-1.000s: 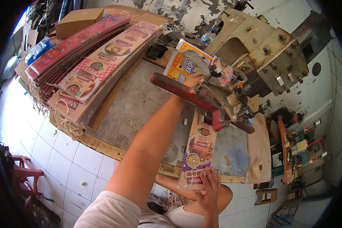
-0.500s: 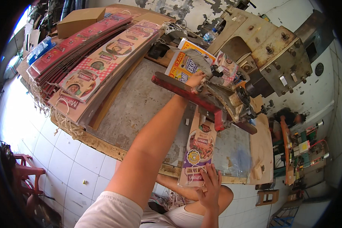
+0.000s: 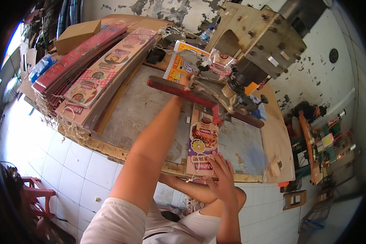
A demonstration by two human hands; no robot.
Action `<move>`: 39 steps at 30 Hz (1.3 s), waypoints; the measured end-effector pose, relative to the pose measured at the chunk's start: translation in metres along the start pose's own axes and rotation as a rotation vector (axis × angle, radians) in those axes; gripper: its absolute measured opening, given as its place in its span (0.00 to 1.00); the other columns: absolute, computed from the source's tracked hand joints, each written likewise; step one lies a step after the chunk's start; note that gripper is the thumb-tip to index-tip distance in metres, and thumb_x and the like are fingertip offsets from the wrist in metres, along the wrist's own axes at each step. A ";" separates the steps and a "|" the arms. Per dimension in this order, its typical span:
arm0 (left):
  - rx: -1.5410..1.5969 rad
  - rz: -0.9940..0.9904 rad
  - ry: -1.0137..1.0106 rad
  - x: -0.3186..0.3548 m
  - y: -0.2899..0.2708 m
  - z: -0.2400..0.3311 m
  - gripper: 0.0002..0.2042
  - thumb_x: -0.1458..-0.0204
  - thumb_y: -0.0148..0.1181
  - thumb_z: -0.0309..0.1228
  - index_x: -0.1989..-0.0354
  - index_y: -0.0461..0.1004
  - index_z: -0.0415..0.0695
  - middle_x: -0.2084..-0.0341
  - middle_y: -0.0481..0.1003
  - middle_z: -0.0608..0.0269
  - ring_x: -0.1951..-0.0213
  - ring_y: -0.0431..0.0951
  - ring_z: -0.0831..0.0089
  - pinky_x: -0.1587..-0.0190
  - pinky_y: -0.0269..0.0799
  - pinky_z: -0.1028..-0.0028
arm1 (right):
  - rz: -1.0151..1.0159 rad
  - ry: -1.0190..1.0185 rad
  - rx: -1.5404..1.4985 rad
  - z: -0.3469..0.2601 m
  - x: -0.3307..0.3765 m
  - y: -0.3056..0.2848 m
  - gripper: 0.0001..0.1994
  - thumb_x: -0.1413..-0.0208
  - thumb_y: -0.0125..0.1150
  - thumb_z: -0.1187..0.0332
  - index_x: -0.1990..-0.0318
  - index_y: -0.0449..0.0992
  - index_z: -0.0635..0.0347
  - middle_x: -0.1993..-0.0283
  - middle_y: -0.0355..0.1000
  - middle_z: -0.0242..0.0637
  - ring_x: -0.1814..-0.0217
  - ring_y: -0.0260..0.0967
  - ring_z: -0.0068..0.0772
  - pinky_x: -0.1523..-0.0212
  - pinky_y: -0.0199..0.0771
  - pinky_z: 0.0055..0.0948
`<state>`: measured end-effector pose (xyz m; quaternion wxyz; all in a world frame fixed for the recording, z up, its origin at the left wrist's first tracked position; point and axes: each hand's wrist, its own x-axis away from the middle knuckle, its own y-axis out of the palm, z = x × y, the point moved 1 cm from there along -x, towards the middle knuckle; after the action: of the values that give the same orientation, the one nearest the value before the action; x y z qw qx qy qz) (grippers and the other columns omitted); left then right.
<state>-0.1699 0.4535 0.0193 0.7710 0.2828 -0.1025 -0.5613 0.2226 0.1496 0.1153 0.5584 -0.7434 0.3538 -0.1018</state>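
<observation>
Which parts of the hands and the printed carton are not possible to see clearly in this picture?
- Left hand, head view: fingers hidden behind the red lever; grip unclear.
- Printed carton: far end hidden under the press machine.
- Right hand: palm faces down on the carton, so contact underneath is unseen.
- Stacked cartons: count too small to tell.

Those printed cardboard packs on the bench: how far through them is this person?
Done: cannot tell. In hand: one printed pack lies under the machine's red bar; the left hand is at the bar, the right hand presses the pack's near end. Left: big stacks of packs wait alongside.
</observation>
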 end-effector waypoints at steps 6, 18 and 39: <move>-1.299 -0.058 0.612 0.046 -0.080 0.018 0.21 0.32 0.50 0.37 0.36 0.73 0.40 0.39 0.76 0.44 0.35 0.74 0.47 0.32 0.70 0.58 | 0.040 -0.135 -0.027 -0.004 -0.012 0.011 0.34 0.37 0.70 0.49 0.26 0.73 0.50 0.17 0.61 0.42 0.14 0.54 0.53 0.19 0.49 0.63; -1.404 -0.236 0.250 0.365 0.064 0.172 0.31 0.34 0.63 0.38 0.26 0.66 0.36 0.27 0.66 0.39 0.25 0.63 0.41 0.23 0.59 0.51 | 0.091 -0.182 -0.059 0.006 -0.004 0.016 0.32 0.37 0.70 0.52 0.28 0.74 0.55 0.18 0.61 0.43 0.14 0.52 0.54 0.19 0.51 0.63; -1.535 -0.252 0.455 0.393 0.083 0.123 0.28 0.43 0.64 0.38 0.33 0.76 0.39 0.30 0.74 0.52 0.26 0.68 0.54 0.21 0.57 0.48 | 0.113 -0.160 0.000 0.014 -0.002 0.015 0.33 0.36 0.69 0.47 0.27 0.73 0.48 0.17 0.60 0.36 0.13 0.52 0.48 0.17 0.52 0.60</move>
<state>-0.0246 0.0683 0.1030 0.6830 -0.2085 0.5035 -0.4864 0.2228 0.1593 0.0973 0.5897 -0.7280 0.3496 -0.0105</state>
